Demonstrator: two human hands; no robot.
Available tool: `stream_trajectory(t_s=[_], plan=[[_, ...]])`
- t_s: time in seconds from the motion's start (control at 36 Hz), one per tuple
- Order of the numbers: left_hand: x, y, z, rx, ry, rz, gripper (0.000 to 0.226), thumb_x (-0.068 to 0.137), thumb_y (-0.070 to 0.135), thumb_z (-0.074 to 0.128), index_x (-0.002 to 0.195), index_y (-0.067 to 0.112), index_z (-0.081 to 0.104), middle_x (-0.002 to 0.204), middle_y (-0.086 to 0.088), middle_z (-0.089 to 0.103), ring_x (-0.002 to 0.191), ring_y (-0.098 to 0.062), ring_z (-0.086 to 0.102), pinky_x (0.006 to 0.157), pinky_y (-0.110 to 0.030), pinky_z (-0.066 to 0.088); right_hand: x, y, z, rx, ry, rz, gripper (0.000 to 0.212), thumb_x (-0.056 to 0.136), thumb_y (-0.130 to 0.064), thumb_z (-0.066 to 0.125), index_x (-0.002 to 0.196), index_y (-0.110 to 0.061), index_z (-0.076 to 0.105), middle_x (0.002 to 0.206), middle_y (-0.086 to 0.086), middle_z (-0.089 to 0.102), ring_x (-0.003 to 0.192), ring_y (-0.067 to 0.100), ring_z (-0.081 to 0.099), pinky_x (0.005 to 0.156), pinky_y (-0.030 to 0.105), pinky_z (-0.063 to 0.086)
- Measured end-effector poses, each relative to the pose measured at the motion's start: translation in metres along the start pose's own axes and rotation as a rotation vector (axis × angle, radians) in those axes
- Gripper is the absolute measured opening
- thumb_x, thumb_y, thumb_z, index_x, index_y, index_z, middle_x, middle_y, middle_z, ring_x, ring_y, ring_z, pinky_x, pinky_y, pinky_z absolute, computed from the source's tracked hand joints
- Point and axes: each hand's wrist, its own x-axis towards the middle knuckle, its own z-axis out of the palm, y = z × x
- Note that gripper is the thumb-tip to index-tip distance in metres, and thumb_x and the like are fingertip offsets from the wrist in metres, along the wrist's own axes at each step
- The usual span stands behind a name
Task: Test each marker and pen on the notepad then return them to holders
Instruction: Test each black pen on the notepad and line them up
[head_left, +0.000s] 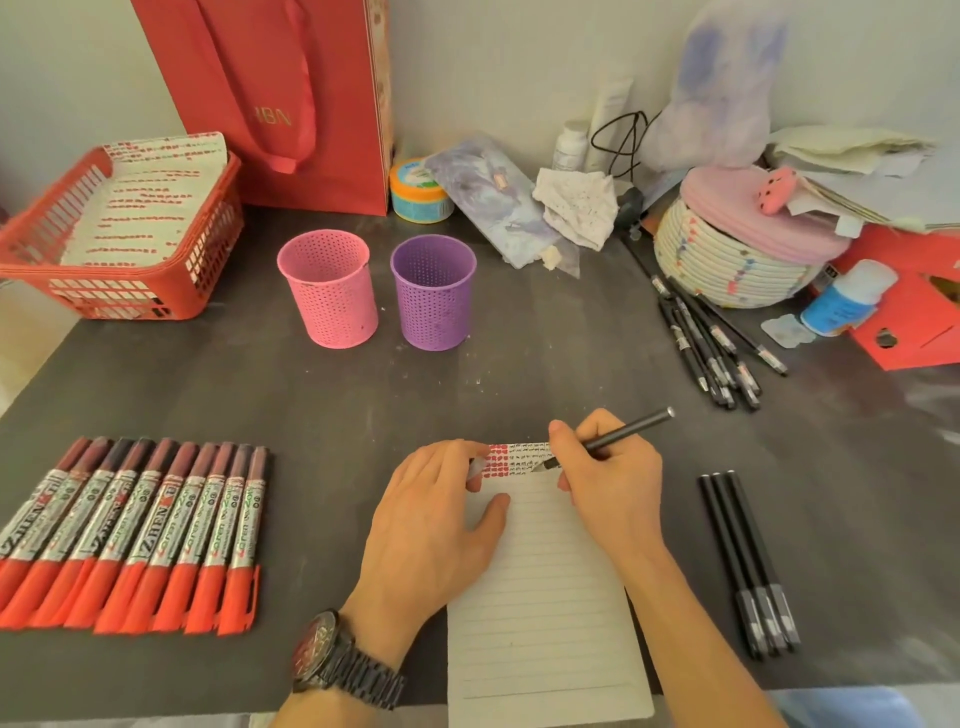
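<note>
A lined notepad lies at the front middle of the dark table, with red and black test marks along its top lines. My right hand grips a black pen, its tip touching the pad's top right among the black marks. My left hand presses flat on the pad's left side and seems to pinch a small pen cap between its fingers. A row of several red markers lies at the left. Three black pens lie at the right. A pink holder and a purple holder stand behind.
Another pile of several black pens lies at the back right beside a woven basket. A red plastic basket with marked paper sits back left, a red bag behind it. Clutter lines the back wall.
</note>
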Motion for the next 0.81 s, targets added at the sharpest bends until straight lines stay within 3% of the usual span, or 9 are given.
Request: stream_trajectory(t_s=[0.39,0.58,0.81], plan=[[-0.0007,-0.0009,0.0010,0.025,-0.004,-0.026,0.036,0.084,0.054,0.058,0.084,0.045,0.023,0.114,0.023,0.060,0.101,0.008,0.040,0.086,-0.007,0.025,0.0012,0.0039,0.0039,-0.044,-0.035,-0.012,0.032,0.089,-0.034,0.067,0.063,-0.021,0.054,0.047,-0.002,0.063,0.042,0.004,0.053,0.055,0.024,0.044],[-0.0002,0.0017,-0.0021,0.003,-0.002,-0.007,0.045,0.085,0.046,0.065,0.084,0.045,0.020,0.113,0.020,0.061,0.102,0.002,0.048,0.089,-0.013,0.030,0.0015,0.0048,0.0043,-0.076,-0.032,-0.046,0.030,0.088,-0.038,0.065,0.064,-0.023,0.054,0.048,-0.005,0.063,0.044,0.005,0.054,0.052,0.015,0.044],[-0.0004,-0.0001,-0.0014,0.016,-0.010,-0.030,0.037,0.084,0.051,0.062,0.082,0.043,0.025,0.114,0.023,0.060,0.101,0.009,0.037,0.082,-0.002,0.023,0.0016,0.0031,0.0044,-0.076,-0.030,-0.018,0.031,0.090,-0.032,0.067,0.064,-0.022,0.055,0.048,-0.003,0.063,0.041,0.004,0.052,0.052,0.020,0.043]])
